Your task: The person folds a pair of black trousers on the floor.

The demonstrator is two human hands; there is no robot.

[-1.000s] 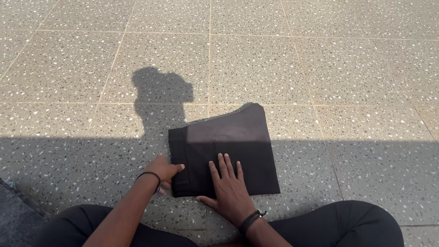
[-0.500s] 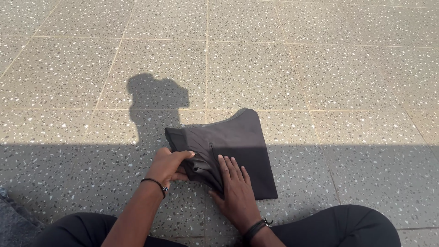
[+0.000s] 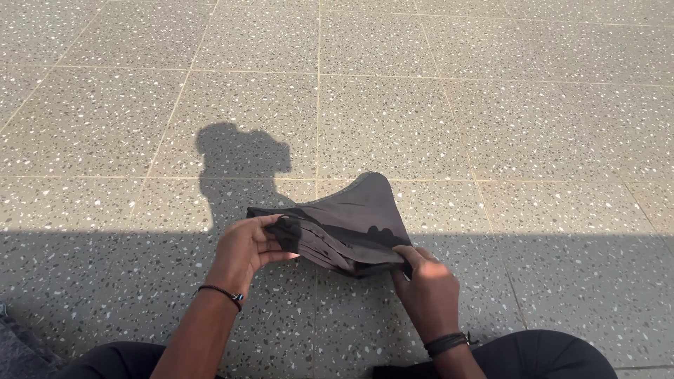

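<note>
A folded dark cloth is held just off the tiled floor between both hands, its near left edge pinched by the left hand, its near right corner pinched by the right hand, long axis left-right, the rounded end pointing away.

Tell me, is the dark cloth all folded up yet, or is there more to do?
Not quite. The dark cloth already shows several stacked layers, so some folds look done. Right now the left hand has a grip on its left edge and the right hand pinches the near right corner, lifting the near side off the speckled tile floor. It is bunched, not flat, so it probably needs laying down and smoothing.
</note>
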